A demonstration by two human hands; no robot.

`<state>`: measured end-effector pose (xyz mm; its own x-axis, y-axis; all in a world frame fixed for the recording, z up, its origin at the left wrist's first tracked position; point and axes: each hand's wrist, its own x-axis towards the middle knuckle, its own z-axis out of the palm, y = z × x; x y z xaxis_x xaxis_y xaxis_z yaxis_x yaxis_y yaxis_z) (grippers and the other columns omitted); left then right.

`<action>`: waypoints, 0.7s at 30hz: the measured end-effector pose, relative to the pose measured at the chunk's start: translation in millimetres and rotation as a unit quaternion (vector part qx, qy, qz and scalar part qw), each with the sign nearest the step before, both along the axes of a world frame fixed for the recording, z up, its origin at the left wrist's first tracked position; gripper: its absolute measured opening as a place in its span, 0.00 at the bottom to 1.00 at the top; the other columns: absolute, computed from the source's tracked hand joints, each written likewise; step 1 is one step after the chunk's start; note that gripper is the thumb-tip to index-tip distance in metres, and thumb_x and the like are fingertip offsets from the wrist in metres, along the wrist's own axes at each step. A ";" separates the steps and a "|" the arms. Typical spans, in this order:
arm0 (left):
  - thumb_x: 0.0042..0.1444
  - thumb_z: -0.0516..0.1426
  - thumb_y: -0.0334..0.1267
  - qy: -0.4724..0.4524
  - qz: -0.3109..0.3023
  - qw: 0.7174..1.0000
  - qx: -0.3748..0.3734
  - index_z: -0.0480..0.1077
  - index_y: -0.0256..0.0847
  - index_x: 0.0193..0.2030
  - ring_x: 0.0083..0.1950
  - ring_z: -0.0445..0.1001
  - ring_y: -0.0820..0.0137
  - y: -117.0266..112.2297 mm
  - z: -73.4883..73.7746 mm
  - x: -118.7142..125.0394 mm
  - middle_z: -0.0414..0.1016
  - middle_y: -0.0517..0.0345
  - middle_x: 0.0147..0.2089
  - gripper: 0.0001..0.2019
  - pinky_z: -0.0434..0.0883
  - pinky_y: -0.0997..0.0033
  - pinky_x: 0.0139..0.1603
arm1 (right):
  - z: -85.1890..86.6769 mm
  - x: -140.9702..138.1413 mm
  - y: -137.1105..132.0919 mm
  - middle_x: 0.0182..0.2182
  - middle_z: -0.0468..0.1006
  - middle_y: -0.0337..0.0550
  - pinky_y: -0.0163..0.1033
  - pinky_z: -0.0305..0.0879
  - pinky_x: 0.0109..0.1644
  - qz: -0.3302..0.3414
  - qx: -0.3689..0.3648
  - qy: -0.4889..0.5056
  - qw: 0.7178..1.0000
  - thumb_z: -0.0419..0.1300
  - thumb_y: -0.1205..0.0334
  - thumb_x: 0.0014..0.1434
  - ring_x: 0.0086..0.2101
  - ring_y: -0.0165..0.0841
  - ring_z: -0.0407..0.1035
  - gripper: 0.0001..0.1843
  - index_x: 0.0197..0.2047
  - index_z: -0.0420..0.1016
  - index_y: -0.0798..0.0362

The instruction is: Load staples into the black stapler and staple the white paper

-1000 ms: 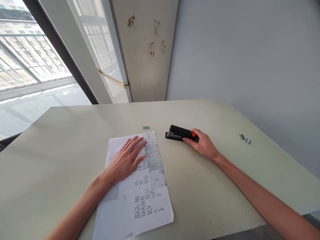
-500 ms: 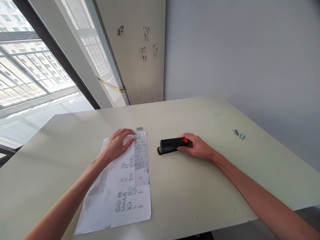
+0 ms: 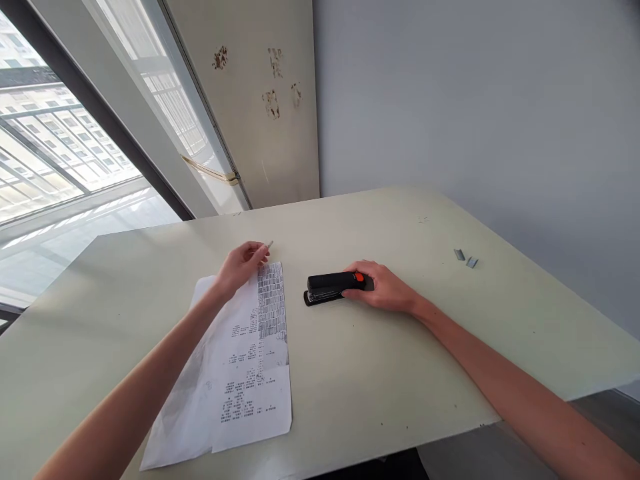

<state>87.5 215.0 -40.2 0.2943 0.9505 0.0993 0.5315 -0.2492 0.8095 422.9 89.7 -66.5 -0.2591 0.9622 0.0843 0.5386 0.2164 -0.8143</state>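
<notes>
Between the thumb and fingers of my left hand (image 3: 243, 268) is a small grey strip of staples (image 3: 270, 245), pinched just past the far end of the papers. Beneath that hand and forearm lie overlapping printed sheets of paper (image 3: 250, 387), with a dense block of print along the upper right edge. My right hand (image 3: 380, 287) is wrapped round the rear of a black stapler (image 3: 330, 281) with a red patch on top. The stapler rests on the table, its front pointing left towards the papers.
Two short staple strips (image 3: 466, 258) lie on the right of the pale table (image 3: 400, 360). Several loose staples (image 3: 423, 219) are near the far right. A grey wall (image 3: 450, 100) borders the table, and a window (image 3: 60, 133) is at the left.
My left hand has come off the flat paper and picked up the staple strip that lay beyond it. My right hand still holds the stapler. The view has shifted slightly.
</notes>
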 end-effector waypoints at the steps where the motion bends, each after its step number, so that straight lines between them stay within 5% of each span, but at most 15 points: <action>1: 0.68 0.55 0.61 -0.049 -0.006 0.998 -0.032 0.75 0.39 0.45 0.44 0.77 0.64 -8.6 2.9 2.6 0.77 0.48 0.44 0.24 0.77 0.59 0.52 | 0.1 -0.1 -0.3 0.43 0.79 0.43 0.50 0.67 0.55 0.000 0.000 -0.001 1.000 0.67 0.45 0.62 0.46 0.43 0.71 0.17 0.48 0.78 0.45; 3: 0.72 0.56 0.52 -0.209 -0.015 0.966 -0.152 0.75 0.38 0.45 0.41 0.76 0.69 -24.0 10.3 7.2 0.77 0.49 0.44 0.18 0.78 0.66 0.49 | -0.4 0.1 -1.0 0.43 0.80 0.44 0.50 0.68 0.55 0.001 -0.001 -0.002 1.000 0.67 0.44 0.61 0.47 0.43 0.72 0.17 0.49 0.78 0.45; 6: 0.74 0.53 0.38 -0.439 -0.002 0.827 -0.352 0.74 0.36 0.45 0.36 0.75 0.72 -34.9 22.8 10.5 0.75 0.48 0.43 0.11 0.79 0.71 0.43 | -2.4 1.2 -1.5 0.44 0.80 0.43 0.51 0.68 0.55 -0.002 -0.002 -0.009 1.000 0.68 0.44 0.61 0.48 0.44 0.72 0.18 0.49 0.78 0.44; 8: 0.77 0.47 0.39 -0.511 0.023 0.754 -0.412 0.73 0.34 0.45 0.32 0.73 0.72 -34.2 29.1 10.6 0.74 0.48 0.40 0.16 0.78 0.72 0.36 | -3.3 1.9 -1.8 0.44 0.80 0.43 0.50 0.68 0.54 -0.004 0.001 -0.015 1.000 0.68 0.43 0.61 0.47 0.44 0.72 0.18 0.49 0.78 0.44; 11: 0.78 0.43 0.42 -0.563 0.060 0.691 -0.449 0.68 0.36 0.40 0.26 0.68 0.74 -32.2 32.9 11.3 0.68 0.53 0.33 0.19 0.74 0.74 0.26 | -3.0 1.8 -2.7 0.44 0.80 0.44 0.50 0.69 0.54 -0.005 0.001 -0.020 1.000 0.67 0.41 0.61 0.47 0.44 0.72 0.19 0.49 0.78 0.44; 14: 0.76 0.48 0.39 -0.548 0.062 0.699 -0.455 0.62 0.40 0.31 0.22 0.61 0.76 -40.2 31.7 15.1 0.57 0.62 0.27 0.18 0.65 0.78 0.18 | -1.4 0.9 -4.1 0.44 0.80 0.44 0.50 0.69 0.53 -0.010 -0.001 -0.023 1.000 0.67 0.41 0.61 0.47 0.44 0.72 0.20 0.49 0.78 0.44; 18: 0.69 0.59 0.34 -0.464 0.028 0.781 -0.418 0.61 0.40 0.29 0.22 0.54 0.79 -60.5 29.4 19.9 0.53 0.64 0.28 0.16 0.59 0.81 0.16 | -0.1 2.3 -5.3 0.43 0.80 0.44 0.49 0.70 0.53 -0.010 -0.005 -0.036 0.999 0.65 0.38 0.63 0.46 0.43 0.72 0.21 0.50 0.79 0.44; 21: 0.63 0.63 0.38 -0.419 -0.001 0.807 -0.416 0.57 0.42 0.26 0.22 0.47 0.79 -70.2 29.2 19.5 0.51 0.64 0.28 0.20 0.51 0.80 0.14 | 0.3 4.1 -6.0 0.44 0.81 0.45 0.49 0.70 0.54 -0.003 -0.004 -0.022 1.000 0.55 0.36 0.70 0.46 0.43 0.73 0.25 0.52 0.80 0.45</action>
